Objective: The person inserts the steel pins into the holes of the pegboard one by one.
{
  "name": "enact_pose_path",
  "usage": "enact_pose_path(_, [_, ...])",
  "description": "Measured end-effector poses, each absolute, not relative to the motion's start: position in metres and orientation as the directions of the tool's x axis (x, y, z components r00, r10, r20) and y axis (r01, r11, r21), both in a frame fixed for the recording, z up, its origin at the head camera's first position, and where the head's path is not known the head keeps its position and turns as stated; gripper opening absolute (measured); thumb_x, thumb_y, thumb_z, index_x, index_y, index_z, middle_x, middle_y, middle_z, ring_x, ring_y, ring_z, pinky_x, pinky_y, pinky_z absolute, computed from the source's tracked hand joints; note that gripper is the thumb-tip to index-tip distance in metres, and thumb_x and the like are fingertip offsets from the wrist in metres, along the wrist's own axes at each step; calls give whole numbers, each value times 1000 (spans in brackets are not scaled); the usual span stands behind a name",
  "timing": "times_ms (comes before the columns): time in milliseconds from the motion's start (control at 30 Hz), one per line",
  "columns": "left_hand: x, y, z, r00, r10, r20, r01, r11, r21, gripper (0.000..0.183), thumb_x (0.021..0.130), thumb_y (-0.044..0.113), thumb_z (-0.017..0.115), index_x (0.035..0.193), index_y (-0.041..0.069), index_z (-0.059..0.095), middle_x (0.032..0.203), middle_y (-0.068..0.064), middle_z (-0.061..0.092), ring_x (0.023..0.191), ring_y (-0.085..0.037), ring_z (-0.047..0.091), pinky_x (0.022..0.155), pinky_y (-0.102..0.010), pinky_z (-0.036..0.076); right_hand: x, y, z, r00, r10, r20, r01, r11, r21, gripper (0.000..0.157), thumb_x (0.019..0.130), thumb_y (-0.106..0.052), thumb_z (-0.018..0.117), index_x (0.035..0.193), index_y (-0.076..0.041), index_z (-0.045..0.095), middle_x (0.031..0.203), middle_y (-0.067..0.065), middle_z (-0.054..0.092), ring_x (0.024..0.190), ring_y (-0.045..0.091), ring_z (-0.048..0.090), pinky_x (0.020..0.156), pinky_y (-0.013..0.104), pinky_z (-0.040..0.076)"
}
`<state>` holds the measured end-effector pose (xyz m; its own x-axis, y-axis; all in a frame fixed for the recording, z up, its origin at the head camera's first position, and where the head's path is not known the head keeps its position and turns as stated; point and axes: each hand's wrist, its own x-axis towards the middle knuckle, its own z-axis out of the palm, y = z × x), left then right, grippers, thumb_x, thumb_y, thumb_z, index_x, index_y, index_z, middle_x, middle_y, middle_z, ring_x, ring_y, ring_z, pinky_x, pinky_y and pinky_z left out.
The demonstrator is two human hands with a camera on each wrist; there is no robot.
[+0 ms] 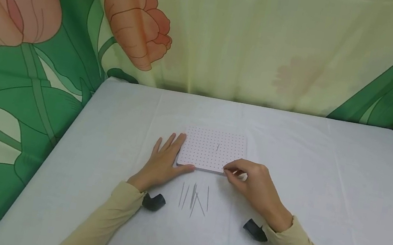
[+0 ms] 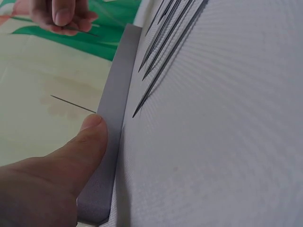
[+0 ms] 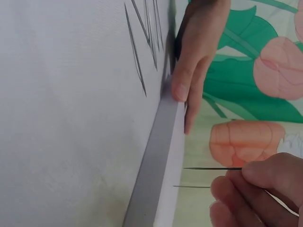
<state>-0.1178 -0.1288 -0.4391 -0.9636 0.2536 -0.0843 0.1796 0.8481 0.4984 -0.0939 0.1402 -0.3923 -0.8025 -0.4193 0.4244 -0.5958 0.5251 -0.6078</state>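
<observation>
A white board (image 1: pixel 200 149) with rows of small dots lies flat on the table. My left hand (image 1: pixel 163 162) rests at its left side, fingers spread along the edge and thumb (image 2: pixel 90 137) against the front edge. Between thumb and fingertips my right hand (image 1: pixel 254 184) pinches a thin metal needle (image 3: pixel 213 168), its point toward the board's face near the front right corner. Another needle (image 1: pixel 217 147) stands upright in the board, right of its middle. Several loose needles (image 1: pixel 186 196) lie on the cloth in front of the board.
A white cloth covers the table (image 1: pixel 326 183). Dark wrist devices (image 1: pixel 154 202) sit by both sleeves. Behind the table's back edge hangs a printed curtain (image 1: pixel 253 41) with leaves, tulips and a carrot.
</observation>
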Motion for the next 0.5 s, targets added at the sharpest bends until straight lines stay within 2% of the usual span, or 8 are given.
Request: enact_pose_path(500, [-117,-129,-438,-961,263,-79,188,838,512,102,88,63,63,161,13,11,167,-3,14,155,-21,1,123,-49,-9,-116,138,-388,-834,-306,459,-549,539,-639,12,81,2,77,90,-5,78,86,3,77,72,14,72,65,32,60])
